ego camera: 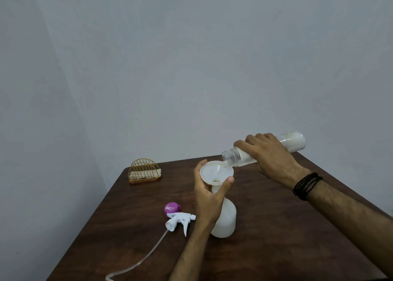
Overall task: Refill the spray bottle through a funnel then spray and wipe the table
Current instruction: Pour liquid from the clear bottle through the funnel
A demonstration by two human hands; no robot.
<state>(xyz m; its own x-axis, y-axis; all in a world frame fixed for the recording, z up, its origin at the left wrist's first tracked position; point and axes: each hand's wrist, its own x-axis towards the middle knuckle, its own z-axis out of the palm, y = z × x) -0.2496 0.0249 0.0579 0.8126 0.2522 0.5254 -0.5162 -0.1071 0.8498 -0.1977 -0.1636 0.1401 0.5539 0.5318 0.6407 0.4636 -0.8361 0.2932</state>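
Note:
A white spray bottle stands upright on the dark wooden table with a pale funnel in its neck. My left hand grips the funnel's rim and stem. My right hand holds a clear refill bottle tipped almost level, its open mouth over the funnel. A thin stream runs from it into the funnel. The white trigger sprayer head lies on the table to the left, its clear tube trailing toward the front edge.
A purple cap lies beside the sprayer head. A gold wire holder with a folded white cloth sits at the table's back left corner. Grey walls close in behind and to the left.

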